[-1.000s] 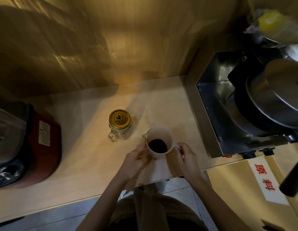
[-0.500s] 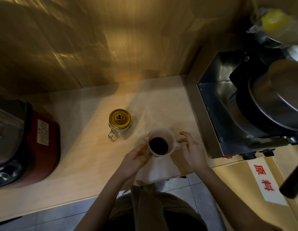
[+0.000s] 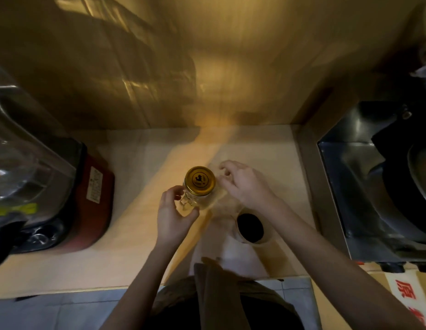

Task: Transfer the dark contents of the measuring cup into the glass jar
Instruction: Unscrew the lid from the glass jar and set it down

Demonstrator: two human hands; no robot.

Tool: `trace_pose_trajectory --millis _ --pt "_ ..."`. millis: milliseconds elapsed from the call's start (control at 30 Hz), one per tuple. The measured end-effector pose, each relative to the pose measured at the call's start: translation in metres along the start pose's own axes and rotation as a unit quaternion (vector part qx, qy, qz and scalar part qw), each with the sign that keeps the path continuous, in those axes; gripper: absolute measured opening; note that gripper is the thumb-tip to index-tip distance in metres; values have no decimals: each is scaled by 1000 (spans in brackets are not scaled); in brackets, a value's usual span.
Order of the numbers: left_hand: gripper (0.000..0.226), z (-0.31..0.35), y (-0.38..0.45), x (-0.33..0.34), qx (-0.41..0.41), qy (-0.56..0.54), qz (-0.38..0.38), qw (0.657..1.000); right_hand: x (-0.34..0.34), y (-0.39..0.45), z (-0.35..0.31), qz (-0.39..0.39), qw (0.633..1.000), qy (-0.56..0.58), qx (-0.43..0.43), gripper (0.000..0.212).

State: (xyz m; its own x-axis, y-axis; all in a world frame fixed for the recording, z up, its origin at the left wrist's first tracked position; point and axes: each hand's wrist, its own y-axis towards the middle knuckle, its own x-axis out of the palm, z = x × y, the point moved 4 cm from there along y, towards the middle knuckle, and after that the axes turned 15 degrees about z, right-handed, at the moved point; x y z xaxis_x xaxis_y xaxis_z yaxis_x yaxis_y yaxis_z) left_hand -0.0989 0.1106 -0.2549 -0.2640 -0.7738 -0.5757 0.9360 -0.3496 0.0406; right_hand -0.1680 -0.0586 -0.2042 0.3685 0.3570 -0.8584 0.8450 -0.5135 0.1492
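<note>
The glass jar [image 3: 197, 201] with a gold lid [image 3: 199, 181] stands in the middle of the pale counter [image 3: 135, 234], lid on. My left hand [image 3: 175, 211] curls around its near-left side at the glass handle. To the right of the lid, my right hand [image 3: 245, 184] hovers with fingers apart; it is blurred and holds nothing. The pale measuring cup [image 3: 266, 241] with dark contents [image 3: 250, 227] stands on the counter to the jar's near right, partly under my right forearm, with neither hand on it.
A red appliance [image 3: 93, 198] with a clear jug fills the counter's left end. A steel stove housing [image 3: 345, 186] with a dark pan stands at the right. A wooden wall rises behind. A cardboard box with red characters [image 3: 407, 296] sits lower right.
Both hands have left the measuring cup and moved up-left to the jar. The left hand has taken hold of the jar; the right has come beside the lid.
</note>
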Motion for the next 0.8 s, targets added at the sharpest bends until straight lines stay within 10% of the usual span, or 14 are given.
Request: trace_pose_trajectory --millis 200,600,800 --pt "98 -32 19 28 -47 104 -75 991 41 16 -22 -92 993 -57 -56 90" --pt "91 -30 35 40 -54 -1 -60 997 45 37 -13 -110 990 -52 -76 77" --pt "91 -37 35 41 -70 -14 -63 995 25 62 35 -97 936 275 197 59"
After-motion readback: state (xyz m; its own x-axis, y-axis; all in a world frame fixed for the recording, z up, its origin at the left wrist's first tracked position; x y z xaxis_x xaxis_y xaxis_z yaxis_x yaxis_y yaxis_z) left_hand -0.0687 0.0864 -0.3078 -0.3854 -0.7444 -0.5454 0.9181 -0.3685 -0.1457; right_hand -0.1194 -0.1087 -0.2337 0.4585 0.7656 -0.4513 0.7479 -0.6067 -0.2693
